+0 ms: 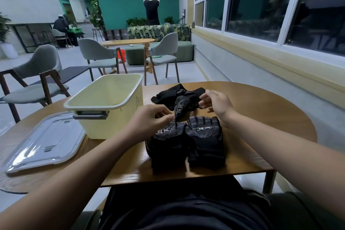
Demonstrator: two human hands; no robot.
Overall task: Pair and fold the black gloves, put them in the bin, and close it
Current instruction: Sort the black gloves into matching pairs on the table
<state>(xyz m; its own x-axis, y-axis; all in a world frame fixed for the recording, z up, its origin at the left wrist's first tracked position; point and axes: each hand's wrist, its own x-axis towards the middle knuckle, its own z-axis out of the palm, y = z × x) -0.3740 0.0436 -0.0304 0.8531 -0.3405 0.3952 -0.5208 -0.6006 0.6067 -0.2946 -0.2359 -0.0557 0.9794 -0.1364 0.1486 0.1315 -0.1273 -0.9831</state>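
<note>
Two black dotted gloves lie side by side near the table's front edge, the left glove [168,145] and the right glove [205,140]. A third dotted glove [180,107] is lifted off the table, and my left hand [151,119] pinches its lower end. Its upper end runs into a heap of black gloves [168,95] further back. My right hand [216,104] hovers beside that heap with loosely curled fingers, and I cannot tell whether it holds fabric. The pale yellow bin [104,110] stands without its lid to the left of the gloves.
The bin's clear lid [43,142] lies flat on the table [261,117] at the left. Grey chairs [37,80] and another table stand beyond. Two people are far back in the room. A window wall runs along the right.
</note>
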